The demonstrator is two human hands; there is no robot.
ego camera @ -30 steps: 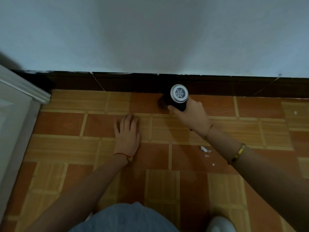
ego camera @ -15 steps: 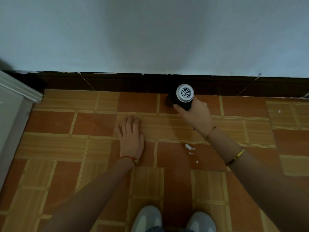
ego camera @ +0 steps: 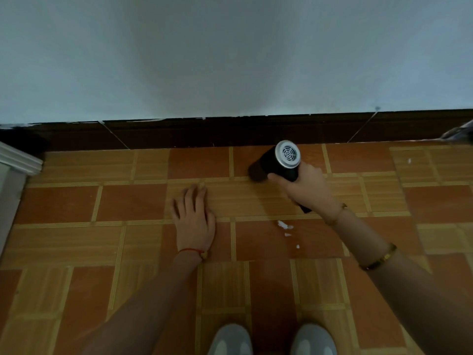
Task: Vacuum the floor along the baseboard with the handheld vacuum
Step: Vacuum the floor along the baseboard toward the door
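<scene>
Right hand (ego camera: 304,190) wrapped tight round the handheld vacuum (ego camera: 280,162), nozzle down on the floor (ego camera: 128,201) just short of the baseboard (ego camera: 179,134). Left hand (ego camera: 193,219) flat, fingers together, bracing. The vacuum's slid rightward since a moment ago; white scraps (ego camera: 284,226) remain.

Pale blue-grey painted wall (ego camera: 230,52) fills the far half of view. White moulded door frame (ego camera: 18,160) at far left edge. Small white scraps of debris (ego camera: 284,225) scattered right of centre. Two grey rounded shoe toes (ego camera: 271,340) at near edge. Greyish blurred object (ego camera: 460,133) at far right, unidentifiable.
</scene>
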